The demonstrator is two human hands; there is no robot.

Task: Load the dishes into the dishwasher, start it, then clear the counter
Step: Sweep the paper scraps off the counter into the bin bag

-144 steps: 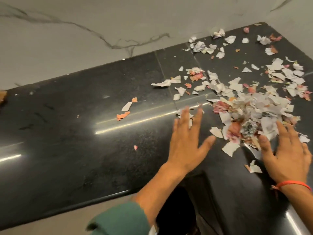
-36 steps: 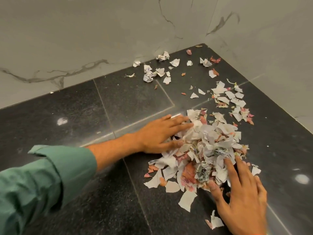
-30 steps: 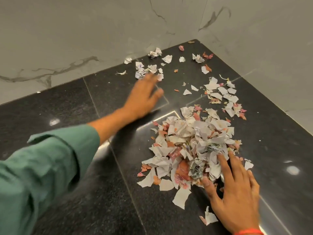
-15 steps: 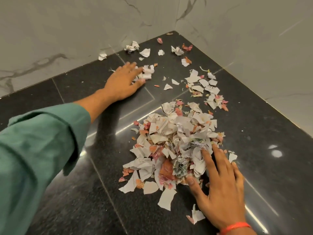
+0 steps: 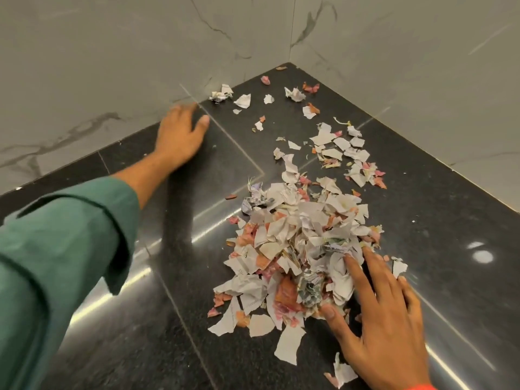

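Left hand (image 5: 180, 133) lies flat, fingers straight, holding nothing, beside stray scraps (image 5: 222, 94) near the wall, apparently to sweep them toward the paper-scrap pile (image 5: 298, 249) mid-tabletop (image 5: 140, 347), which the flat, empty right hand (image 5: 385, 327) dams.

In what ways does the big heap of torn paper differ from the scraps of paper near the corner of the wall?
The big heap is dense and piled up, while the corner scraps lie thin and apart. The right hand touches the heap's near edge; the left hand lies flat on the black counter beside the corner scraps, not on them. Both are white and pinkish torn paper on that counter.
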